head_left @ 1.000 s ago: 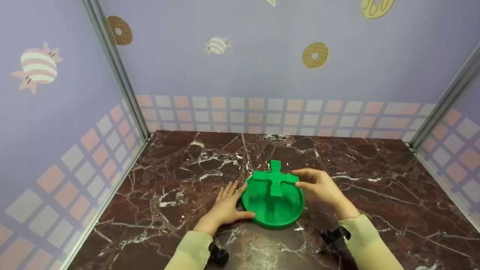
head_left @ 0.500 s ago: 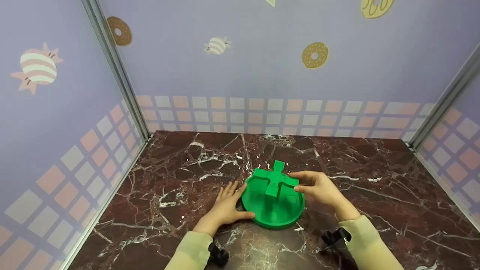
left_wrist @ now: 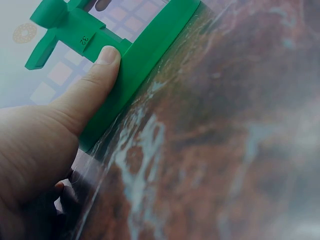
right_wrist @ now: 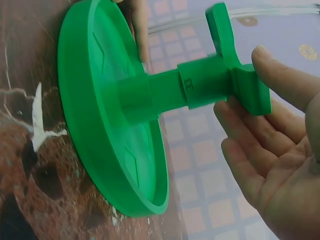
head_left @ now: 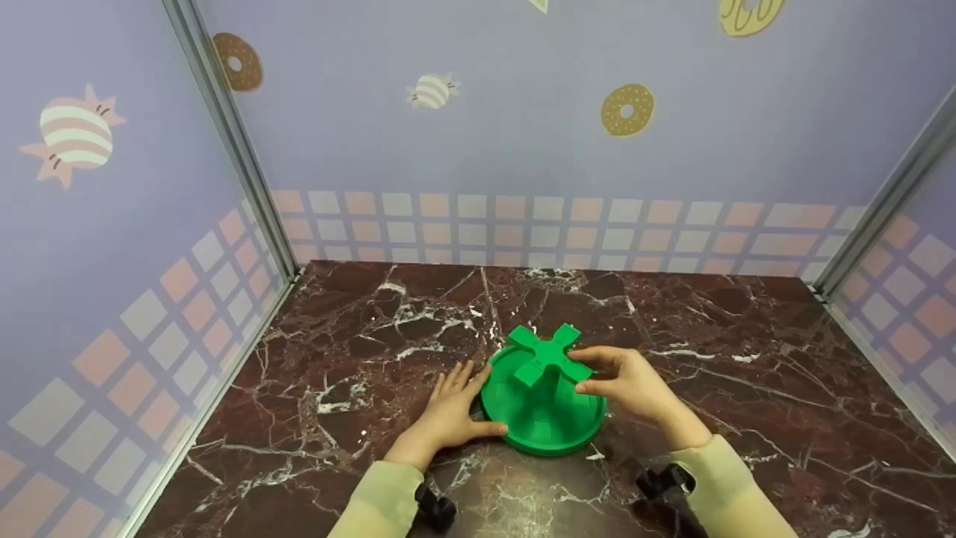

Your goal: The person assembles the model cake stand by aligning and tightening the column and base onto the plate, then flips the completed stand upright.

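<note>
A round green dish (head_left: 544,448) with a raised rim stands on the dark marble surface. From its middle rises a green post (right_wrist: 167,91), marked 33 on its upper sleeve in the right wrist view. On top of the post sits a green four-armed cross piece (head_left: 551,353). My left hand (head_left: 447,415) rests against the dish's left side, fingers spread and straight, its thumb touching the rim. My right hand (head_left: 626,379) pinches one arm of the cross piece between thumb and fingers, above the dish's right side.
Purple patterned walls (head_left: 478,149) enclose the marble table (head_left: 358,314) at the back and both sides. Metal corner posts (head_left: 237,146) join the walls. A black wrist device (head_left: 435,506) sits at each sleeve.
The cross piece has turned on its post, its arms going from upright and level to diagonal. My right hand has moved slightly left and toward me with it. The left hand stays still.
</note>
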`<action>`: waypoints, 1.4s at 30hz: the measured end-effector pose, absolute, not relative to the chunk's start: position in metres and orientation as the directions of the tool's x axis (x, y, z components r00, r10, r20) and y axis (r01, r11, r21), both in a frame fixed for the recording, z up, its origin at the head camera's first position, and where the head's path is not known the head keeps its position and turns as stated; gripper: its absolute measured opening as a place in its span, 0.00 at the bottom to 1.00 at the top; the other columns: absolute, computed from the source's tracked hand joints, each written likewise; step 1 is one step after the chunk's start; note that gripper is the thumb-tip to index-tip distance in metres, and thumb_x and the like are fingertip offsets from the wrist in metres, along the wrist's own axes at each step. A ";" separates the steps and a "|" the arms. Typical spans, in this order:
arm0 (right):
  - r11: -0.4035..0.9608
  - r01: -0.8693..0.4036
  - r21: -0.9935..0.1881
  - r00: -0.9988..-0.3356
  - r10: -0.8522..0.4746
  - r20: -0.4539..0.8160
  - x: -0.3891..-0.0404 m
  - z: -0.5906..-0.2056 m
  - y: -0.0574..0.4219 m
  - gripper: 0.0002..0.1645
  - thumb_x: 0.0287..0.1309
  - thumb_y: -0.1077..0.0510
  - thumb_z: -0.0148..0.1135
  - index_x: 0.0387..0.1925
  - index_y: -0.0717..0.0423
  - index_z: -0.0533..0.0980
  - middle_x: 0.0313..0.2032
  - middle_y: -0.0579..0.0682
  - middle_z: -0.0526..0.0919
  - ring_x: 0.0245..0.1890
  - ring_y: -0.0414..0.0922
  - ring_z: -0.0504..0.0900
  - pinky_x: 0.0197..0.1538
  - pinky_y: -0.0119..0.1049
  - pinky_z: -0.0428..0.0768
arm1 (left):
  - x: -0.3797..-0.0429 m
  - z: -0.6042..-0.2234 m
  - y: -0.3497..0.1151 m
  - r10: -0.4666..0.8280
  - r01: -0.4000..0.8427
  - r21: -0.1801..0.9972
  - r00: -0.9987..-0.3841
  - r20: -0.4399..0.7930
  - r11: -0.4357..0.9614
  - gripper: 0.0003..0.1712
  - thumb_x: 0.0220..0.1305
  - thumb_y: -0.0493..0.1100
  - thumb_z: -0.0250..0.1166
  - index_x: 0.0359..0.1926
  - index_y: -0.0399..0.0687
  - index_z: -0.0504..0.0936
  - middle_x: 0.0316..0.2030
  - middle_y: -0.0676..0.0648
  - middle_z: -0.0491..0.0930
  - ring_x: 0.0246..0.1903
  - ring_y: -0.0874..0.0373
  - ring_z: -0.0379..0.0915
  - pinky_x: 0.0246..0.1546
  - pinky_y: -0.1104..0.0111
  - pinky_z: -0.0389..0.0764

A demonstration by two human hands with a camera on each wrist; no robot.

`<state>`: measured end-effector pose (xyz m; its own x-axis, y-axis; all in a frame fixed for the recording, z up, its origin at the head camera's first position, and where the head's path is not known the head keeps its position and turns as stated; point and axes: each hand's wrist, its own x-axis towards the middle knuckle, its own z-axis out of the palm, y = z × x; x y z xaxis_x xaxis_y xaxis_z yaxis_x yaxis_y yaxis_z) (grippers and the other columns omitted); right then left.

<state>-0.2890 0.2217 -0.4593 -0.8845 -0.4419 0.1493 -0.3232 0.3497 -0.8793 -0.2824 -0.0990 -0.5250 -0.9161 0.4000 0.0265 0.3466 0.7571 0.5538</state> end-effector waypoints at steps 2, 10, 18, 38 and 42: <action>0.375 -0.322 -0.869 -0.893 -0.426 0.147 -0.285 -0.458 0.219 0.33 0.58 0.55 0.75 0.64 0.61 0.78 0.65 0.65 0.79 0.65 0.63 0.79 0.54 0.35 0.87 | -0.283 -0.525 -0.099 0.400 0.347 0.553 -0.916 0.027 0.757 0.64 0.55 0.71 0.73 0.82 0.51 0.53 0.81 0.33 0.47 0.82 0.34 0.38 0.81 0.38 0.39; 0.442 -0.363 -0.820 -0.910 -0.356 0.211 -0.275 -0.459 0.204 0.29 0.56 0.55 0.77 0.58 0.59 0.81 0.59 0.61 0.83 0.55 0.58 0.84 0.54 0.46 0.87 | -0.283 -0.526 -0.101 0.404 0.348 0.559 -0.914 0.025 0.753 0.64 0.55 0.71 0.72 0.83 0.52 0.53 0.81 0.33 0.47 0.82 0.34 0.38 0.81 0.38 0.38; 0.502 -0.298 -0.812 -0.950 -0.237 0.202 -0.264 -0.458 0.183 0.27 0.52 0.57 0.80 0.52 0.59 0.80 0.56 0.57 0.84 0.51 0.53 0.84 0.54 0.44 0.87 | -0.285 -0.528 -0.101 0.397 0.343 0.565 -0.917 0.030 0.750 0.64 0.54 0.72 0.73 0.82 0.52 0.54 0.81 0.33 0.47 0.82 0.35 0.38 0.81 0.38 0.38; 0.576 -0.348 -0.739 -0.937 -0.195 0.290 -0.264 -0.434 0.197 0.23 0.53 0.54 0.79 0.47 0.60 0.82 0.43 0.54 0.89 0.43 0.49 0.88 0.48 0.42 0.88 | -0.282 -0.525 -0.100 0.404 0.340 0.570 -0.915 0.015 0.748 0.63 0.56 0.70 0.73 0.82 0.52 0.53 0.81 0.34 0.47 0.82 0.35 0.37 0.81 0.39 0.37; 0.543 -0.335 -0.770 -0.941 -0.150 0.303 -0.277 -0.429 0.212 0.19 0.58 0.58 0.76 0.49 0.61 0.82 0.45 0.57 0.89 0.44 0.51 0.89 0.46 0.30 0.86 | -0.282 -0.525 -0.100 0.403 0.336 0.571 -0.915 0.010 0.749 0.63 0.56 0.70 0.73 0.83 0.53 0.53 0.82 0.34 0.46 0.82 0.35 0.37 0.81 0.39 0.36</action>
<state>-0.2773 0.2115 -0.4288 -0.9411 -0.1500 0.3030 -0.3345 0.5435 -0.7699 -0.2821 -0.0998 -0.5249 -0.9151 0.4031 0.0100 0.3361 0.7489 0.5712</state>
